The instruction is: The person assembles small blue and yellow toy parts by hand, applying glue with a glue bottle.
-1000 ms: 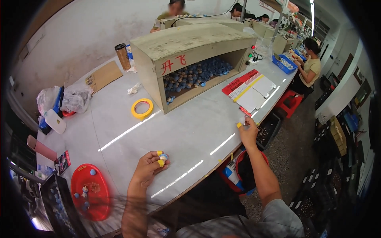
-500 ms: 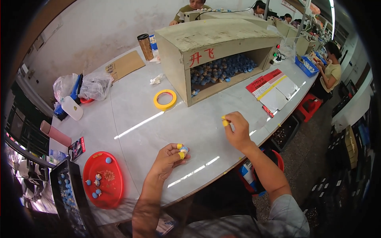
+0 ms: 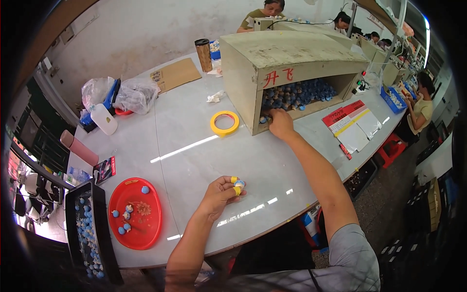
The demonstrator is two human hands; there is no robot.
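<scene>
My left hand [image 3: 222, 195], with yellow tape on its thumb and a fingertip, pinches a small blue-and-white figure piece [image 3: 239, 184] above the grey tabletop. My right arm stretches forward, and my right hand [image 3: 282, 124] is at the lower left of the opening of a cream-coloured box [image 3: 242, 82]. Its fingers are hidden inside, among or close to the heap of small blue pieces [image 3: 297, 92]. Whether they grip one I cannot see.
A yellow tape roll [image 3: 224, 123] lies left of the box. At the left are a red plate [image 3: 158, 214] with several blue pieces, a black tray [image 3: 99, 202] holding more, and a pink bottle [image 3: 79, 148]. Printed papers [image 3: 351, 124] lie right. Other people work beyond.
My right hand has moved from above the table forward to the box opening. My left hand keeps its pinch on the piece. The whole view has shifted slightly.
</scene>
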